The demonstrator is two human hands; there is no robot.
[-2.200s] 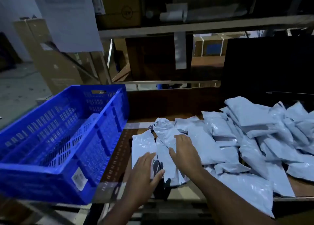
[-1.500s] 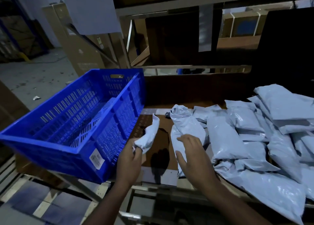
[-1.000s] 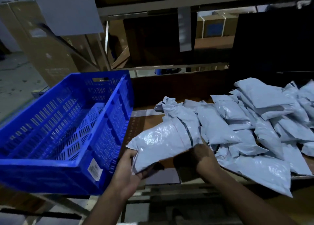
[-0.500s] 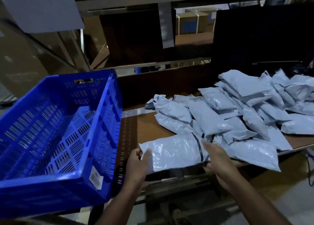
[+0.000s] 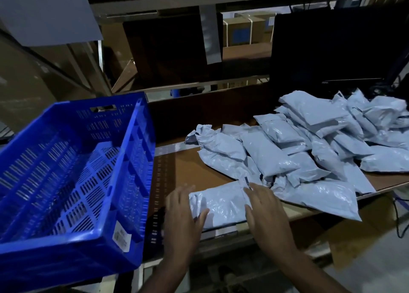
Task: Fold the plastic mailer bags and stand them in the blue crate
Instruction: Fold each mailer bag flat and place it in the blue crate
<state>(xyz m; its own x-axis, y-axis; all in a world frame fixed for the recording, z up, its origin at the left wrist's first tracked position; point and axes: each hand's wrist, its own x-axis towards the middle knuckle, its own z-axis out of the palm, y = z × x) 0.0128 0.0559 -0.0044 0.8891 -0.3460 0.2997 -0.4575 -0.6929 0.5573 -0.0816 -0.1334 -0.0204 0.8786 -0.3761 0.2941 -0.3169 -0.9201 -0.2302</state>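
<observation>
Mailer bag (image 5: 221,204) lying flat at the desk's (image 5: 188,171) near edge, just right of the blue crate (image 5: 66,171). Left hand (image 5: 180,215) and right hand (image 5: 265,208) press its ends, fingers spread open. Bag pile (image 5: 309,148) behind.

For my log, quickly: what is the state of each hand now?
Left hand: open, fingers flat on the mailer bag.
Right hand: open, resting on the same bag.

I see a dim, bluish scene. Faint glare sits on the crinkled mailers (image 5: 265,157) and the crate (image 5: 124,151) rim. My left hand (image 5: 181,217) is motion-blurred. Shelving behind falls into deep shadow, and straight lines bow near the edges.
</observation>
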